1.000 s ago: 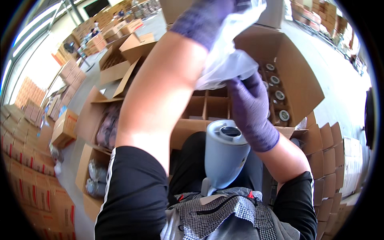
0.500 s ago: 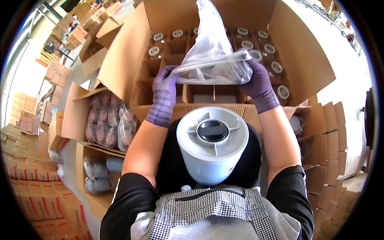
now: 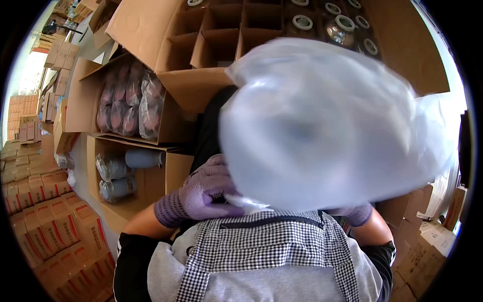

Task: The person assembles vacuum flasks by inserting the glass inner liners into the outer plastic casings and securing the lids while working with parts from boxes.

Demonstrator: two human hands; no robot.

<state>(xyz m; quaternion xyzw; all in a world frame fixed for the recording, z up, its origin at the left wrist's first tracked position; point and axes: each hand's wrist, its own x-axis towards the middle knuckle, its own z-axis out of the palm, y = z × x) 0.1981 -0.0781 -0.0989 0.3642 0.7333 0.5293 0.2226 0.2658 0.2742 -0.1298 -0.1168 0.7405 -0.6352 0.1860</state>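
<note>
A clear plastic bag (image 3: 322,126), puffed out and blurred, fills the space over my lap and hides what lies behind it. My left hand (image 3: 209,189), in a purple knit glove, is at its lower left edge near my apron, the fingers curled on a crumpled bit of the plastic. Of my right hand (image 3: 356,214) only the gloved wrist part shows below the bag; its fingers are covered. The blue-grey canister with the black-centred lid is not visible; whether it is behind or inside the bag I cannot tell.
Ahead stands an open carton (image 3: 196,78) with cardboard dividers and several glass jars (image 3: 341,34) with pale ring tops. At left, one box holds bagged reddish items (image 3: 128,100), another a blue-grey vessel (image 3: 143,158) and wrapped ones. Stacked cartons (image 3: 55,226) line the far left.
Both hands have come back from over the carton to my waist, bringing the bag, which has spread from a gathered strip into a wide puffed shape. The canister has gone from sight.
</note>
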